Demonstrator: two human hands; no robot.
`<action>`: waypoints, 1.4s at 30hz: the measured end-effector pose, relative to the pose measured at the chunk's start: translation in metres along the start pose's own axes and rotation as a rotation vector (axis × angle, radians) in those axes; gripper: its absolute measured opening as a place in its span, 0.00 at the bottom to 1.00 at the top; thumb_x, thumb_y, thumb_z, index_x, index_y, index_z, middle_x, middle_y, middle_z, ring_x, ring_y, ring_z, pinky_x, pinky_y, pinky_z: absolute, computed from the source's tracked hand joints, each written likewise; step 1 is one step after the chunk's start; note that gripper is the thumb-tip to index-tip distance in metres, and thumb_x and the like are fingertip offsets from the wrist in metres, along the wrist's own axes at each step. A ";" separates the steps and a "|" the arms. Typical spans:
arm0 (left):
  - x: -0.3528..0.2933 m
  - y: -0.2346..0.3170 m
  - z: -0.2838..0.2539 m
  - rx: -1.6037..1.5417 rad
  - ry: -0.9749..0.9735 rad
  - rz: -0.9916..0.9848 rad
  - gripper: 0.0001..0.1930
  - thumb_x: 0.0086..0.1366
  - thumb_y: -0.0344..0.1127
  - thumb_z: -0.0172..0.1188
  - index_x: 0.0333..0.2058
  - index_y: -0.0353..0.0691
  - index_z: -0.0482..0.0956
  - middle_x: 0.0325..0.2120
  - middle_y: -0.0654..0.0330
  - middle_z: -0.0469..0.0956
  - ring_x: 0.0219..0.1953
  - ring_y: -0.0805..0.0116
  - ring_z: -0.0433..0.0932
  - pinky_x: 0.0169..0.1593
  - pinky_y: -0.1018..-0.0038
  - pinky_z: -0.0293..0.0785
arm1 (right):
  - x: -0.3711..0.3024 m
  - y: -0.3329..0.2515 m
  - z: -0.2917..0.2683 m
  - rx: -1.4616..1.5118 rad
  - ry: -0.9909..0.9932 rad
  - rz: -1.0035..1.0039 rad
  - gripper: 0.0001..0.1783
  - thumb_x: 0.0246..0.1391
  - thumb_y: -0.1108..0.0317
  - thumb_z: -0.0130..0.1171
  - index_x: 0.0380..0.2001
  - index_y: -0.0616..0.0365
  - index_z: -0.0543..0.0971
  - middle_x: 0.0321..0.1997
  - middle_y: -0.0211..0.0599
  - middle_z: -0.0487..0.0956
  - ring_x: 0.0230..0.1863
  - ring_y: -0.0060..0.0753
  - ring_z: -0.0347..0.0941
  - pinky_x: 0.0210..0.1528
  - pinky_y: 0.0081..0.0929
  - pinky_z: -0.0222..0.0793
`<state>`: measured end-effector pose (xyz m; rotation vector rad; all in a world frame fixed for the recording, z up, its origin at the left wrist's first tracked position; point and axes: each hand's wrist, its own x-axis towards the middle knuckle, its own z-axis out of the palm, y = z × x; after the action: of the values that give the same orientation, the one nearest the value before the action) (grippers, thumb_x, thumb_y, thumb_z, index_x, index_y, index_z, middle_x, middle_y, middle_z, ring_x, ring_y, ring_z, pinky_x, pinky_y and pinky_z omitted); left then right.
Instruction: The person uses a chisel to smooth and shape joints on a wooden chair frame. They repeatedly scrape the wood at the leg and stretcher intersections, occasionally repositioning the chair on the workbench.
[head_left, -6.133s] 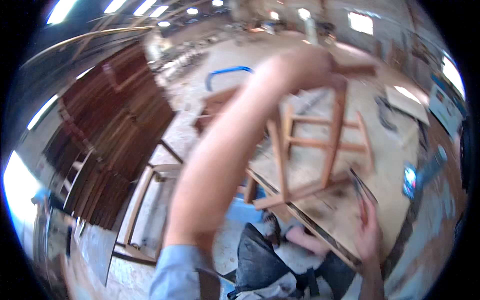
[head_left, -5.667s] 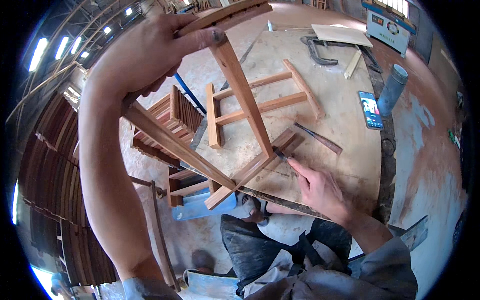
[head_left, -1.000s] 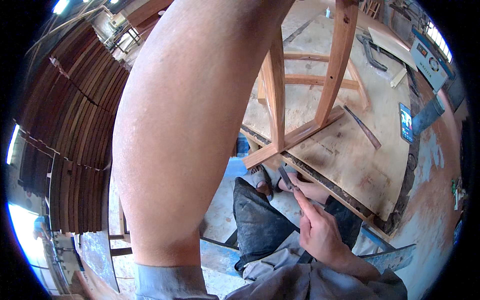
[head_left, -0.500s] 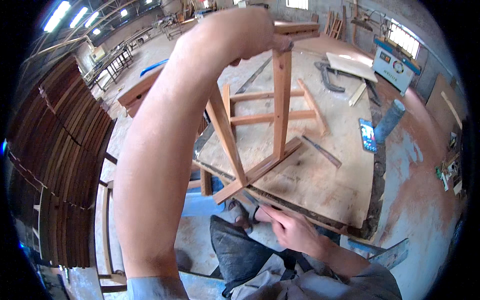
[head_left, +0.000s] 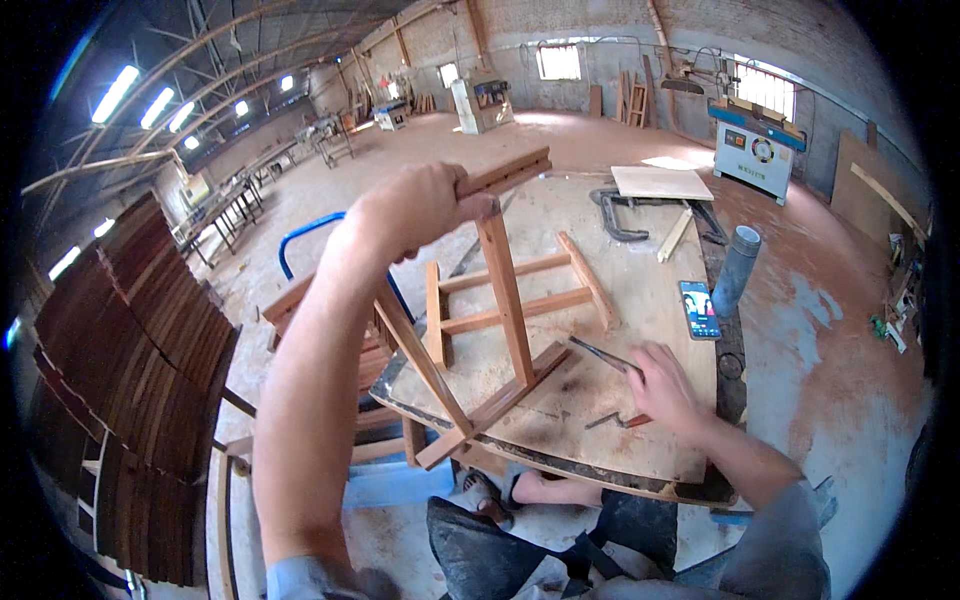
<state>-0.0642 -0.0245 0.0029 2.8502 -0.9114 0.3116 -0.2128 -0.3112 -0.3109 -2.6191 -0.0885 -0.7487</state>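
My left hand (head_left: 415, 212) is closed around the upper end of a wooden frame (head_left: 510, 300), where a leg meets the top rail. The frame stands tilted, its lower rail (head_left: 495, 405) resting on the workbench (head_left: 650, 290) near the front edge. My right hand (head_left: 668, 388) is closed on the handle end of a slim dark chisel-like tool (head_left: 605, 354), whose tip points at the end of the lower rail. Just below it, a small tool with an orange handle (head_left: 630, 421) lies on the bench. Behind the held frame lies a second wooden frame (head_left: 515, 312).
On the bench's right side are a phone (head_left: 699, 310), a grey-blue cylinder (head_left: 737, 270), a black clamp (head_left: 615, 222) and a pale board (head_left: 660, 183). Stacked dark planks (head_left: 140, 370) stand to the left. A workshop machine (head_left: 757, 150) stands at the far right.
My right hand has moved from below the bench edge up over the bench and grasped the slim tool lying there. The orange-handled tool now lies on the bench. The view has tilted upward.
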 end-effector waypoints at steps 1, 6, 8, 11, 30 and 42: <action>-0.001 0.006 0.000 -0.014 -0.010 -0.012 0.29 0.70 0.64 0.59 0.42 0.38 0.83 0.24 0.50 0.83 0.27 0.56 0.84 0.36 0.57 0.78 | 0.019 0.014 0.016 -0.033 0.027 0.014 0.17 0.59 0.68 0.59 0.50 0.66 0.78 0.51 0.53 0.78 0.55 0.60 0.72 0.61 0.52 0.68; -0.010 0.005 0.012 0.049 0.084 0.115 0.33 0.68 0.67 0.58 0.45 0.37 0.82 0.36 0.40 0.84 0.43 0.38 0.83 0.49 0.50 0.78 | 0.124 0.081 0.118 -0.231 -0.255 0.314 0.29 0.57 0.57 0.65 0.54 0.68 0.76 0.59 0.62 0.74 0.63 0.60 0.70 0.66 0.51 0.67; -0.008 0.015 0.020 0.051 0.092 0.105 0.33 0.67 0.67 0.60 0.44 0.36 0.82 0.36 0.39 0.84 0.45 0.38 0.83 0.50 0.48 0.77 | 0.149 0.102 0.123 -0.277 -0.379 0.423 0.33 0.56 0.51 0.67 0.55 0.66 0.76 0.63 0.63 0.72 0.63 0.58 0.71 0.64 0.51 0.69; -0.019 0.021 0.014 0.027 0.087 0.062 0.32 0.66 0.65 0.61 0.44 0.36 0.83 0.37 0.40 0.85 0.44 0.40 0.84 0.49 0.49 0.78 | 0.159 0.093 0.107 0.007 -0.543 0.601 0.31 0.56 0.49 0.67 0.52 0.63 0.77 0.61 0.58 0.73 0.55 0.50 0.76 0.54 0.47 0.78; -0.100 0.035 -0.030 -0.138 -0.022 0.243 0.18 0.68 0.45 0.65 0.41 0.34 0.78 0.30 0.43 0.82 0.34 0.46 0.84 0.38 0.57 0.76 | 0.207 0.015 0.012 1.464 -0.155 0.840 0.09 0.59 0.74 0.59 0.29 0.47 0.72 0.17 0.17 0.70 0.14 0.11 0.65 0.15 0.13 0.64; -0.134 -0.025 0.133 0.453 0.236 0.525 0.21 0.68 0.38 0.56 0.59 0.45 0.69 0.32 0.59 0.77 0.33 0.60 0.85 0.32 0.66 0.82 | 0.221 0.025 -0.190 1.393 0.242 0.743 0.05 0.61 0.71 0.60 0.32 0.52 0.74 0.23 0.23 0.72 0.19 0.12 0.67 0.14 0.09 0.58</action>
<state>-0.1356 0.0455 -0.1591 2.7902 -1.7069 1.0001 -0.1130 -0.4224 -0.0591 -1.0809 0.3092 -0.4272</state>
